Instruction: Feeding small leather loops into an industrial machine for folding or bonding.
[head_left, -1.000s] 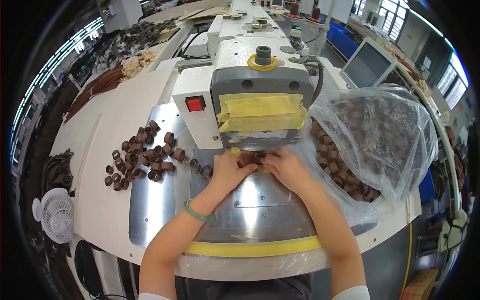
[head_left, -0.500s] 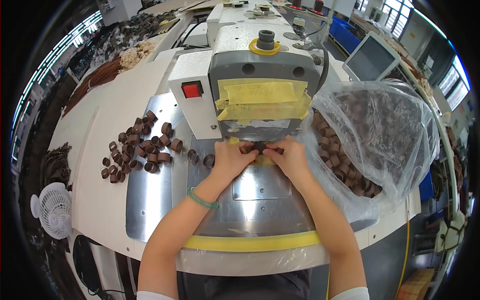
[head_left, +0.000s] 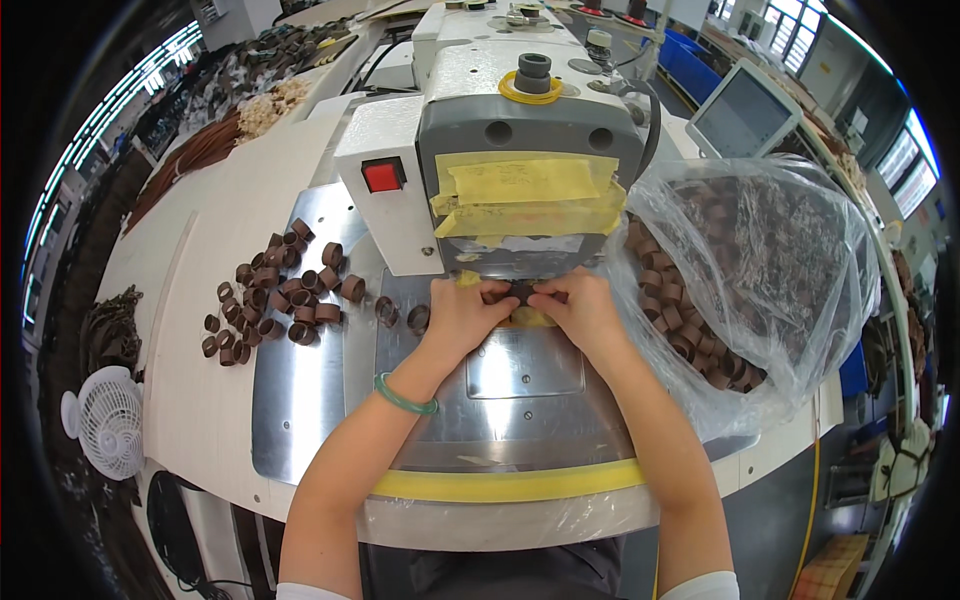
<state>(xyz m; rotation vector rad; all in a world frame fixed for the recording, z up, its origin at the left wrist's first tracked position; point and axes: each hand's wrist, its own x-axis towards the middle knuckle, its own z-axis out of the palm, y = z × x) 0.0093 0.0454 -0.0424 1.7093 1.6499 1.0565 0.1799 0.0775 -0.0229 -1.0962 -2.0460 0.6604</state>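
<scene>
A white and grey sewing machine (head_left: 530,125) stands in front of me. Under its head, my left hand (head_left: 466,308) and my right hand (head_left: 580,304) pinch a small dark brown loop (head_left: 521,293) from its two sides. Fingertips and the machine head hide much of this loop. Two brown loops (head_left: 418,319) lie on the metal plate just left of my left hand. Farther left, a loose pile of brown loops (head_left: 290,295) spreads over the plate and the tabletop. My left wrist wears a green bangle (head_left: 404,397).
To the right, a clear plastic bag (head_left: 790,290) holds many brown loops. A screen (head_left: 744,110) stands behind it. Yellow tape (head_left: 510,484) runs along the table's front edge. A white fan (head_left: 104,422) is at the left, near cords and dark straps.
Both hands stay at the same spot under the machine head, with the loop between them. The view has shifted very slightly; little else differs.
</scene>
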